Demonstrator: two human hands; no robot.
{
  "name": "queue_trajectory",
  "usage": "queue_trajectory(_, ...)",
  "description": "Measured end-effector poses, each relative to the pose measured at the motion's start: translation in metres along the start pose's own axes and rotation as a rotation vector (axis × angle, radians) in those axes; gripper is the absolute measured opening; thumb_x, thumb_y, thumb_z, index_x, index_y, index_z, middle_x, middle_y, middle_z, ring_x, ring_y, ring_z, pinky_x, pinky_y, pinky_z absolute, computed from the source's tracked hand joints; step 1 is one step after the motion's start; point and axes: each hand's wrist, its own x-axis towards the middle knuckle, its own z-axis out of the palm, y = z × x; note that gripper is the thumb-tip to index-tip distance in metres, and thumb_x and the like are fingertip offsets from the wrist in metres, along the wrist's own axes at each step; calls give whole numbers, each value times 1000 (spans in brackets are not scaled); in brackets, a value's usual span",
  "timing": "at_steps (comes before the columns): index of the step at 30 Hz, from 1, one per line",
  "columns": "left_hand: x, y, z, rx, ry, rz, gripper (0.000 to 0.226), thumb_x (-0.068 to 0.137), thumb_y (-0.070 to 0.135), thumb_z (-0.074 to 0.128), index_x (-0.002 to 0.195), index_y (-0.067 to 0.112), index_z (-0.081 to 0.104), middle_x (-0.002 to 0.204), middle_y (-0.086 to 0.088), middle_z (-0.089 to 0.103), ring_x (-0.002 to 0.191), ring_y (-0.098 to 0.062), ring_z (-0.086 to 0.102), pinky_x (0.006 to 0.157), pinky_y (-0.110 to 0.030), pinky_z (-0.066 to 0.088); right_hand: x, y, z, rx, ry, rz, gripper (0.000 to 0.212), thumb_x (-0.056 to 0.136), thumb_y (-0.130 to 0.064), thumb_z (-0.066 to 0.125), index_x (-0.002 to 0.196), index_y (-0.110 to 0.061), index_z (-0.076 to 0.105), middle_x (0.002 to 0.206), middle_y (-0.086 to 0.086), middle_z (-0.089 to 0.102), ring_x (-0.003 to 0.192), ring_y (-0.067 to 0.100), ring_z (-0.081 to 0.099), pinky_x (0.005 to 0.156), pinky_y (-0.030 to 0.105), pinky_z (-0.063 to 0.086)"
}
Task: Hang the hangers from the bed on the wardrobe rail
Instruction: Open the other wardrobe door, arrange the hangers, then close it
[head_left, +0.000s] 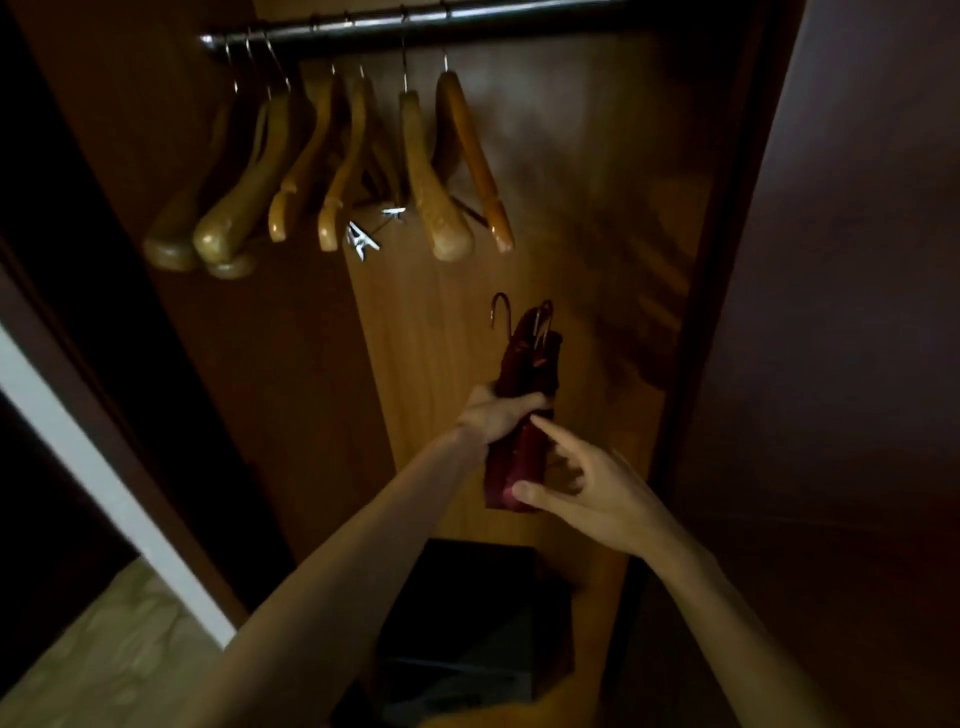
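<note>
The left hand (498, 415) is clenched around a bunch of dark red hangers (524, 395), gripping them at about mid-length; the bunch is held inside the open wardrobe, below the metal rail (415, 26) and well apart from it; its long axis runs nearly upright, tilted slightly, with the hooks (501, 309) pointing up toward the rail and the lower ends pointing down toward the person; how many hangers are in the bunch cannot be told in the dim light. The right hand (587, 493) is at the lower end of the bunch; its thumb presses against the bottom tip and its forefinger reaches up to touch the bunch just under the left hand, so it pinches the hangers loosely between the two; the other fingers are curled behind, in shadow. On the rail hang several light wooden hangers (441, 171), crowded toward its left part, their arms slanting down toward the camera; metal clips (363, 240) glint under two of them. A dark box (467, 623) sits on the wardrobe floor beneath the arms; the wooden back panel (415, 364) is lit in a pale strip behind the bunch.
</note>
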Motion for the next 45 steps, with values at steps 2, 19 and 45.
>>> queue_trajectory(2,-4,-16,-17,61,-32,1,50,80,31,84,124,18,63,109,-7,73,96,-23,72,74,-32,60,-2,2,5,41,17,-34,81,83,-64,67,153,-41,33,145,-11,51,125,4,50,97,21,45)
queue_trajectory(19,21,-38,-168,737,-866,-23,72,74,29,83,139,43,54,131,11,67,119,-16,65,102,-42,54,63,-27,19,-320,-373,134,89,67,-48,89,143,-35,44,129,-20,52,125,7,52,103,25,47)
queue_trajectory(45,-8,-112,-98,-105,-359,39,25,95,50,63,96,25,70,64,21,70,54,8,63,51,-7,45,42,-52,100,453,135,434,11,95,-30,64,99,-38,72,93,-7,78,83,6,73,73,22,56)
